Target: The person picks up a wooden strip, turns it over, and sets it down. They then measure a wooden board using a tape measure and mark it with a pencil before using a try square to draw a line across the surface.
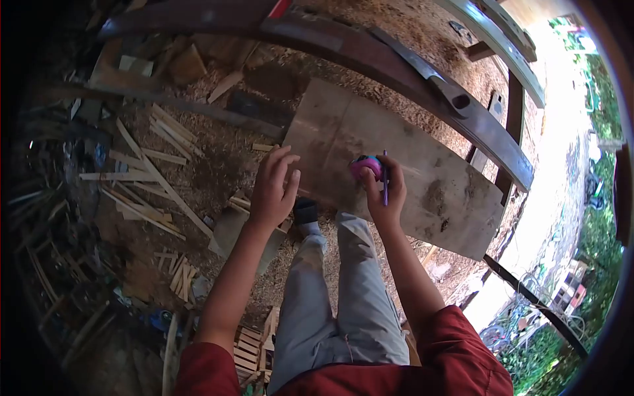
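My right hand (387, 191) holds a round pink and blue object (367, 166), which looks like a tape measure, together with a thin purple pencil or pen (385, 178). Both are above a long, stained wooden board (422, 171) that slants across the middle of the view. To the left, my left hand (274, 188) is raised near the board's left edge, fingers apart and holding nothing.
A dark beam (317, 43) crosses above the board, with a handsaw (456, 99) lying on it. Wood strips (165, 178) and sawdust cover the floor at left. A slatted wooden piece (249, 353) lies near my legs. Greenery shows at right.
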A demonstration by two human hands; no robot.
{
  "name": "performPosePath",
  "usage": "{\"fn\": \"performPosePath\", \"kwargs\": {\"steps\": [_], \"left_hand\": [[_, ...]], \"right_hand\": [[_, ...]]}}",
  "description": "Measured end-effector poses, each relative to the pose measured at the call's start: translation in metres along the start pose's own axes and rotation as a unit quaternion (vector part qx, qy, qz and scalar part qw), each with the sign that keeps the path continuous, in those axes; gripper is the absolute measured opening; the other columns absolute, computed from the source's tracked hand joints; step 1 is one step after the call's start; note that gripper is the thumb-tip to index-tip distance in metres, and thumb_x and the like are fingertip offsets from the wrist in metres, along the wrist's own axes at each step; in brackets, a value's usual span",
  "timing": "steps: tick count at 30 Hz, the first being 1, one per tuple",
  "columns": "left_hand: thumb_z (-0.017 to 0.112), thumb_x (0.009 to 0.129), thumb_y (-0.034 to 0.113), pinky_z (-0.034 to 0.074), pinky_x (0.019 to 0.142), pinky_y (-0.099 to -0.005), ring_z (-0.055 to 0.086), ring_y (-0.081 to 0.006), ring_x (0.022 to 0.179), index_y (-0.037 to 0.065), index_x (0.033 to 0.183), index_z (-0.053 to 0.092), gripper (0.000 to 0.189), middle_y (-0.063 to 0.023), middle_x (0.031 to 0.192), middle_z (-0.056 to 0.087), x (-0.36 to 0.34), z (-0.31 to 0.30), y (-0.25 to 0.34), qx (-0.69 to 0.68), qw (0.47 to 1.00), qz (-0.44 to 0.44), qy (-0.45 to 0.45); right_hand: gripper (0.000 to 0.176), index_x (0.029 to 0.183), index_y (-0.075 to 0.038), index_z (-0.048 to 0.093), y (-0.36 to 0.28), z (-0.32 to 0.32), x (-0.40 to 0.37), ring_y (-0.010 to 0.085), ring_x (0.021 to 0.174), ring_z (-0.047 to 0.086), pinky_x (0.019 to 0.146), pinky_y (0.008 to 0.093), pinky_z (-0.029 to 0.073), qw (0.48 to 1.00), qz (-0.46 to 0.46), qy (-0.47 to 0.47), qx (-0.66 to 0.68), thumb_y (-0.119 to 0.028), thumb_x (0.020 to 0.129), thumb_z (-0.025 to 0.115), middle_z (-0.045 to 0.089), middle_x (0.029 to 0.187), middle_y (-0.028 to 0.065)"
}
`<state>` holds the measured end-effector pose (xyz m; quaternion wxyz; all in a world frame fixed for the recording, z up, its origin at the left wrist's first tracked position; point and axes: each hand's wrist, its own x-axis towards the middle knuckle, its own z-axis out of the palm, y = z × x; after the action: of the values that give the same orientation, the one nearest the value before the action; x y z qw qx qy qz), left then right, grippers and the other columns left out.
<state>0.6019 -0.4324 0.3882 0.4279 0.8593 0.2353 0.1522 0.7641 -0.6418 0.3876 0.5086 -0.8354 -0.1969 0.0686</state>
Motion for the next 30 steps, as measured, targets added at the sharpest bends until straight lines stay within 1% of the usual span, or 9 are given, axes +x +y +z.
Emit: {"fn": "performPosePath", "kwargs": {"steps": [2,7,10,15,18,22,24,28,30], "left_hand": [[0.067,0.105,0.015,0.045,0.119,-0.0546,0.053,-0.0444,0.144,0.004,0.131,0.066,0.028,-0.0195,0.147,0.059,0.018,0.011,0.006,0.073,0.996,0.043,-0.015],[0.067,0.106,0.018,0.044,0.121,-0.0558,0.050,-0.0459,0.148,0.004,0.133,0.066,0.030,-0.0202,0.151,0.057,0.064,0.034,0.014,0.100,0.992,0.064,-0.034],[0.067,0.107,0.018,0.043,0.122,-0.0559,0.049,-0.0461,0.150,0.006,0.134,0.066,0.031,-0.0204,0.152,0.056,0.093,0.042,0.019,0.094,0.994,0.055,-0.019],[0.062,0.111,0.020,0.043,0.123,-0.0538,0.045,-0.0453,0.154,0.007,0.135,0.065,0.028,-0.0195,0.155,0.054,0.141,0.041,0.022,0.046,0.998,0.025,0.031],[0.059,0.114,0.023,0.043,0.123,-0.0533,0.046,-0.0451,0.154,0.006,0.135,0.065,0.028,-0.0197,0.156,0.054,0.156,0.037,0.021,0.034,0.998,0.014,0.056],[0.056,0.115,0.025,0.042,0.123,-0.0540,0.047,-0.0458,0.152,0.006,0.134,0.065,0.029,-0.0217,0.156,0.053,0.152,0.030,0.016,0.028,0.997,0.004,0.065],[0.056,0.115,0.025,0.040,0.124,-0.0526,0.047,-0.0431,0.152,0.005,0.134,0.066,0.029,-0.0204,0.157,0.054,0.142,0.027,0.010,0.039,0.997,-0.013,0.067],[0.055,0.116,0.024,0.038,0.126,-0.0513,0.046,-0.0407,0.153,0.005,0.134,0.066,0.028,-0.0187,0.159,0.053,0.121,0.022,-0.006,0.040,0.995,-0.065,0.070],[0.055,0.116,0.023,0.039,0.126,-0.0514,0.046,-0.0406,0.154,0.005,0.134,0.065,0.028,-0.0186,0.160,0.052,0.110,0.016,-0.011,0.043,0.993,-0.083,0.072]], "right_hand": [[0.039,0.125,0.001,0.069,0.007,-0.011,0.011,0.0206,0.096,0.074,0.088,0.0351,0.059,0.999,0.028,0.021,0.000,-0.020,0.096,0.087,0.076,0.106,0.0133],[0.038,0.124,0.002,0.069,0.005,-0.017,0.073,0.0180,0.090,0.073,0.083,0.0328,0.058,0.996,0.077,0.046,0.027,-0.022,0.099,0.085,0.076,0.101,0.0121],[0.036,0.123,0.001,0.070,0.005,-0.006,0.130,0.0234,0.090,0.075,0.083,0.0356,0.059,0.997,0.009,0.046,0.056,-0.023,0.099,0.084,0.076,0.101,0.0154],[0.029,0.116,0.000,0.069,0.011,0.024,0.229,0.0437,0.099,0.072,0.087,0.0474,0.057,0.990,-0.133,0.047,-0.027,-0.023,0.101,0.078,0.073,0.106,0.0236],[0.025,0.114,0.000,0.069,0.012,0.037,0.263,0.0461,0.099,0.070,0.087,0.0500,0.056,0.988,-0.138,0.043,-0.050,-0.020,0.101,0.076,0.071,0.106,0.0227],[0.023,0.115,-0.004,0.071,0.023,0.047,0.281,0.0442,0.098,0.069,0.086,0.0502,0.055,0.985,-0.159,0.018,-0.070,-0.022,0.101,0.076,0.071,0.105,0.0193],[0.025,0.116,-0.007,0.073,0.027,0.046,0.284,0.0423,0.099,0.069,0.091,0.0499,0.053,0.957,-0.161,-0.008,-0.240,-0.028,0.104,0.073,0.074,0.106,0.0179],[0.025,0.115,-0.012,0.073,0.018,0.049,0.279,0.0352,0.107,0.067,0.090,0.0483,0.048,0.945,-0.176,0.012,-0.274,-0.031,0.099,0.077,0.073,0.109,0.0104],[0.024,0.116,-0.013,0.072,0.008,0.051,0.278,0.0346,0.109,0.065,0.092,0.0485,0.047,0.935,-0.238,0.039,-0.260,-0.027,0.097,0.076,0.072,0.108,0.0086]]}}
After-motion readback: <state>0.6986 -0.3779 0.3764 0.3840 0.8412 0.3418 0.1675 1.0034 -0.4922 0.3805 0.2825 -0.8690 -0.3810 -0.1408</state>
